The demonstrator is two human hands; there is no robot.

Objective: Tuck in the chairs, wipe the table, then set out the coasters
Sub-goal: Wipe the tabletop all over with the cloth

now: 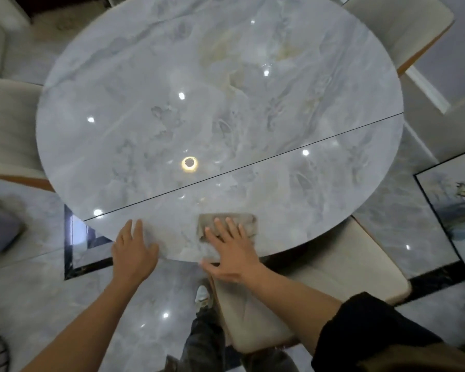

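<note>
A round grey marble table (218,103) fills the view, with a dark seam running across its near part. My right hand (230,248) lies flat with spread fingers on a folded grey-brown cloth (246,222) near the table's front edge. My left hand (133,251) rests flat on the front edge to the left of the cloth, fingers straight. A cream chair (320,277) stands at the near right, its seat partly under the table. More cream chairs sit at the left (8,124) and at the far right (395,30). No coasters are in view.
The floor is glossy grey tile with a black inlay border (70,253) at the near left. A framed picture (451,213) lies on the floor at the right. My leg and shoe (203,296) stand between the table and the near chair.
</note>
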